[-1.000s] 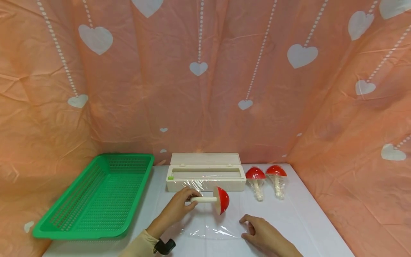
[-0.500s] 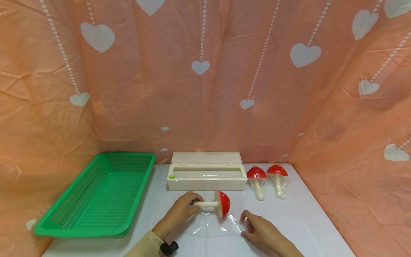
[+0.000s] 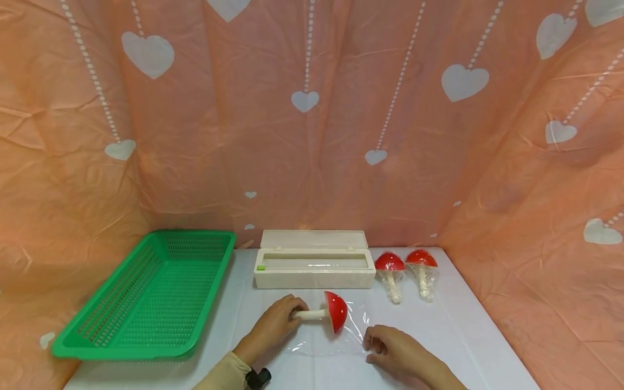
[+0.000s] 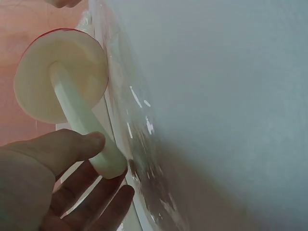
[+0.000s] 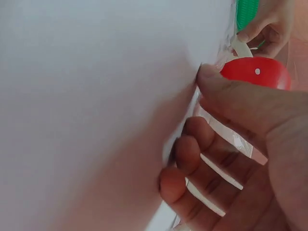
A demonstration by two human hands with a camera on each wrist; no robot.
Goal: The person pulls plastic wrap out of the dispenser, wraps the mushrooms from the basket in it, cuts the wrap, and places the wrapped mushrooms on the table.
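My left hand [image 3: 278, 323] grips the pale stem of a red-capped toy mushroom [image 3: 336, 312] with white dots. In the left wrist view the thumb lies over the stem's end, the other fingers are behind it, and the cap's cream underside [image 4: 38, 82] shows. The mushroom lies sideways, cap to the right, over a sheet of clear plastic film [image 3: 317, 346] on the white table. My right hand [image 3: 397, 352] is at the film's right edge, its fingers loosely bent and apart from the thumb. Whether its fingertips touch the film cannot be told.
A cream film dispenser box [image 3: 314, 279] with its lid up stands behind the hands. Two film-wrapped toy mushrooms [image 3: 390, 262] lie to its right. On the left is a green plastic basket [image 3: 209, 303]. A peach curtain [image 3: 341, 189] with hearts encloses the back and sides.
The left hand has lowered the mushroom toward the film and a little nearer me. The right hand's fingers have shifted slightly at the film's edge.
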